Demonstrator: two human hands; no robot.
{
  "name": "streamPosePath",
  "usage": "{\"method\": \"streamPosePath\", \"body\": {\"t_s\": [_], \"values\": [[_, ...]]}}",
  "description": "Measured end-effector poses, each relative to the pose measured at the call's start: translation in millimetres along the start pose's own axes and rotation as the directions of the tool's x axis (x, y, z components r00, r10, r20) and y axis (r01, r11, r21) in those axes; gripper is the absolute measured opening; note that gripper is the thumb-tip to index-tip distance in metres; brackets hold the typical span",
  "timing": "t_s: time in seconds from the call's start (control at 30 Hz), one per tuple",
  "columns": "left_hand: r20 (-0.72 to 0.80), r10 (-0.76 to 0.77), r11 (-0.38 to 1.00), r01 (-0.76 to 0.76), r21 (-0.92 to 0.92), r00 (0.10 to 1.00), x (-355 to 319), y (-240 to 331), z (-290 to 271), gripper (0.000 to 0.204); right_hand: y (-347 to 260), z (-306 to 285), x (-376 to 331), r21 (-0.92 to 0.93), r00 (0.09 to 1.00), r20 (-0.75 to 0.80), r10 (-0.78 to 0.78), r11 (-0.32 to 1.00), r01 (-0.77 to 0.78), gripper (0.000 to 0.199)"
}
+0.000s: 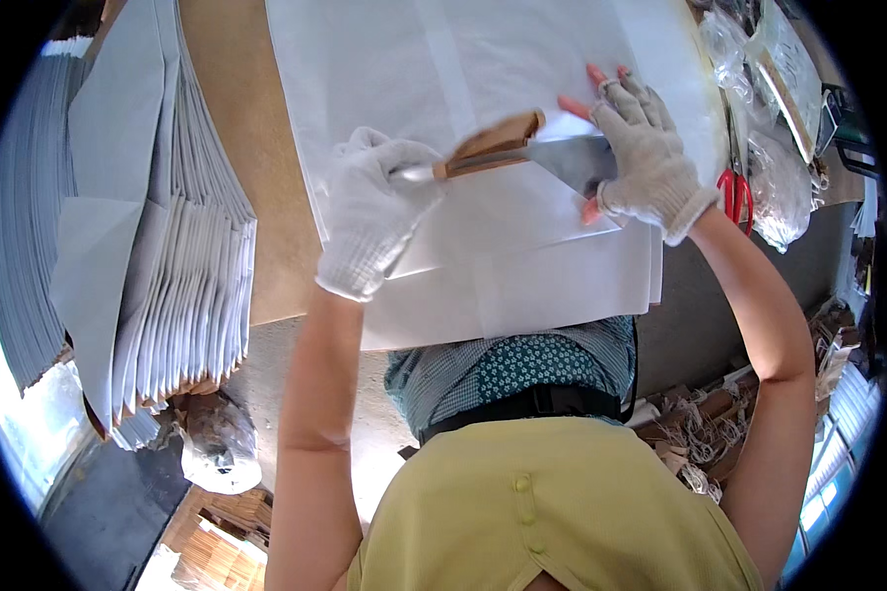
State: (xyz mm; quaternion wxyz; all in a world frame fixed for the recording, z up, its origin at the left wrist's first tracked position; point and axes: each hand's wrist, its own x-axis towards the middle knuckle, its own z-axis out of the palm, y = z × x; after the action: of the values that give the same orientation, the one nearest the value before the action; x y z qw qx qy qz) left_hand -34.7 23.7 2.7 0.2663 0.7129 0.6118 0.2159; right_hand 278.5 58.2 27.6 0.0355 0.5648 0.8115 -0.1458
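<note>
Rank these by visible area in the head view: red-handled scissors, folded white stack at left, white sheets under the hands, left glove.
1. White sheets
2. Folded white stack
3. Left glove
4. Red-handled scissors

Two white gloves (376, 217) (650, 148), one brown tool (498, 141), one pair of red-handled scissors (732, 177), two fanned paper stacks (182, 305) (30, 217)

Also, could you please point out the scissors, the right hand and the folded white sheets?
Scissors (735, 184): head view, on the red handle.
Right hand (650, 156): head view, on the glove's back.
Folded white sheets (179, 295): head view, ridged edges.
</note>
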Motion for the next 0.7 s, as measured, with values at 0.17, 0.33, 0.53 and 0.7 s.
{"method": "streamPosePath", "body": {"t_s": [0.17, 0.33, 0.53, 0.7], "values": [[-0.114, -0.019, 0.999, 0.014, -0.044, 0.993, -14, 15, 5, 0.029, -2, 14, -28, 0.082, 0.994, -0.093, -0.057, 0.995, 0.065, 0.079], [-0.015, -0.028, 0.983, 0.025, -0.185, 0.999, -26, 27, 5, 0.03, 4, 28, -40, -0.016, 0.966, -0.184, -0.184, 0.983, 0.184, 0.055], [0.154, 0.146, 0.98, -0.122, -0.155, 0.977, -27, 40, -3, 0.018, -26, 32, -7, 0.224, 0.883, -0.312, -0.351, 0.876, 0.428, 0.039], [-0.103, 0.138, 0.981, -0.122, 0.153, 0.985, -37, 26, 4, 0.032, -64, 32, 4, 0.134, 0.824, -0.35, -0.445, 0.847, 0.515, 0.041]]}}
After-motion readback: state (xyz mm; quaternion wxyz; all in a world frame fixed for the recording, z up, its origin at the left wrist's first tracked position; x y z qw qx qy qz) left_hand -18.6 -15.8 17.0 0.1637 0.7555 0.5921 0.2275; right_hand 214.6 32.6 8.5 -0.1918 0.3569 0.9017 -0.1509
